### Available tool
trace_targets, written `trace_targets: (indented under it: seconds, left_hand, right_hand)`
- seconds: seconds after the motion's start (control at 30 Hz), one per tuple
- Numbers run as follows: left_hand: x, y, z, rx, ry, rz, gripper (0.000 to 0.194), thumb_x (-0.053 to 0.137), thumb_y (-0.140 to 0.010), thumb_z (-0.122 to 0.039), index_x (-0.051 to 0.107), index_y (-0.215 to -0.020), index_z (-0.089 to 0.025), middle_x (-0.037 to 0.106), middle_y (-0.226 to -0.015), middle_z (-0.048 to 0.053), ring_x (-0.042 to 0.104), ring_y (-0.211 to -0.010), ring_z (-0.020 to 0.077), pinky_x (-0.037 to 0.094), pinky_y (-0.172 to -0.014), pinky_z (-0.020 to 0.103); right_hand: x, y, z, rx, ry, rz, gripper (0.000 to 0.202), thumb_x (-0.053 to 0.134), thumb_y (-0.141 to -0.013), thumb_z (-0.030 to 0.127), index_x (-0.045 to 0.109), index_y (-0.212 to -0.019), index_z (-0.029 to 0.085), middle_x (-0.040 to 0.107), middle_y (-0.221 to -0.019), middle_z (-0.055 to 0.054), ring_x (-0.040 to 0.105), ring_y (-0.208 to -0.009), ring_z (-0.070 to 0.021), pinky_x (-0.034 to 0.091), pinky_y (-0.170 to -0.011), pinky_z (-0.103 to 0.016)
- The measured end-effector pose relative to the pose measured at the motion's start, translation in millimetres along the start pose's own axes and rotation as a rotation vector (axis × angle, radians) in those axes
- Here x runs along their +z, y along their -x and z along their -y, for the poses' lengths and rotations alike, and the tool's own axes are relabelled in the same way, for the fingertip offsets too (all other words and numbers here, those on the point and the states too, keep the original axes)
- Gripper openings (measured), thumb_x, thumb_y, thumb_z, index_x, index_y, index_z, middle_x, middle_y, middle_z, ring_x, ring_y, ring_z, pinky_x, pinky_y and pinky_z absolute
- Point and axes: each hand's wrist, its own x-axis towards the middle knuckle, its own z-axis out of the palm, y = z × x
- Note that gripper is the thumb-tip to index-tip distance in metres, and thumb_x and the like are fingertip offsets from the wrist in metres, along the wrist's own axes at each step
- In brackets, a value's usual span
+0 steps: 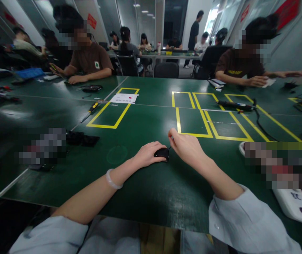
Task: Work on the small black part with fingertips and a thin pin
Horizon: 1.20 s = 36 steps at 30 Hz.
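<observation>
A small black object (162,153) rests on the green table (145,190) in front of me. My left hand (151,153) is closed around its left side, thumb along the near edge and fingers over the top. Just to the right, my right hand (184,143) is raised a little above the table, its fingers pinched together. A thin dark piece shows between the pinched fingertips and the black object's right end; it is too small to name.
Black parts (82,138) lie to the left, with a yellow-black screwdriver (93,107) beyond. A white device (295,204) sits at the right. Farther off are a paper sheet (124,98) inside yellow tape, a black tool (235,105) with a cable, and seated people.
</observation>
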Motion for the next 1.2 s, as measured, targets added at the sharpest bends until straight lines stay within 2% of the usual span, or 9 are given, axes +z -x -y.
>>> trace_targets:
  seconds: [0.17,0.3,0.53,0.77,1.03,1.2]
  left_hand:
    - [0.6,0.1,0.4,-0.001,0.005,-0.004,0.042,0.059,-0.084,-0.05,0.056,-0.114,-0.022,0.06,-0.106,0.006,0.057,-0.098,0.0223,0.046,-0.085,0.033]
    - [-0.2,-0.2,-0.1,0.003,0.0,-0.001,0.043,0.059,-0.084,-0.05,0.056,-0.117,-0.023,0.06,-0.105,0.006,0.057,-0.098,0.0224,0.045,-0.086,0.033]
    - [-0.7,-0.4,0.1,0.006,-0.004,0.002,0.043,0.059,-0.084,-0.05,0.056,-0.117,-0.024,0.059,-0.107,0.005,0.057,-0.099,0.0222,0.045,-0.085,0.032]
    - [2.0,-0.7,1.7,0.008,-0.012,0.001,0.043,0.06,-0.084,-0.049,0.056,-0.118,-0.023,0.06,-0.106,0.006,0.057,-0.099,0.0223,0.045,-0.087,0.033]
    - [1.4,0.2,0.3,-0.003,-0.002,-0.005,0.041,0.06,-0.083,-0.048,0.056,-0.115,-0.023,0.06,-0.107,0.005,0.057,-0.099,0.0222,0.046,-0.083,0.031]
    - [1.6,0.1,0.7,0.007,-0.015,-0.002,0.042,0.059,-0.084,-0.048,0.055,-0.117,-0.022,0.06,-0.108,0.006,0.057,-0.1,0.0226,0.046,-0.086,0.033]
  right_hand:
    - [1.2,1.9,-0.5,-0.025,-0.035,-0.037,0.021,0.029,-0.096,0.031,0.046,-0.103,0.021,0.07,-0.082,-0.002,0.065,-0.069,-0.0174,0.022,-0.051,-0.026]
    - [2.0,0.6,-0.7,-0.006,0.006,-0.006,0.024,0.029,-0.097,0.037,0.047,-0.102,0.022,0.069,-0.078,-0.002,0.065,-0.07,-0.0188,0.021,-0.051,-0.026]
    - [-1.7,1.8,-0.8,-0.024,-0.04,-0.006,0.021,0.028,-0.096,0.027,0.046,-0.105,0.021,0.07,-0.082,-0.002,0.064,-0.069,-0.017,0.023,-0.051,-0.026]
    - [-1.0,1.6,-1.0,-0.022,-0.01,0.008,0.026,0.027,-0.097,0.036,0.048,-0.104,0.021,0.07,-0.079,-0.003,0.064,-0.069,-0.0181,0.023,-0.052,-0.026]
    - [-0.8,1.4,-1.4,-0.023,-0.048,-0.002,0.021,0.029,-0.096,0.028,0.046,-0.106,0.021,0.07,-0.084,-0.003,0.064,-0.069,-0.0168,0.022,-0.052,-0.026]
    - [-1.1,1.9,-0.6,-0.026,-0.037,-0.004,0.023,0.03,-0.097,0.036,0.046,-0.102,0.021,0.069,-0.078,-0.002,0.064,-0.068,-0.0178,0.02,-0.051,-0.026]
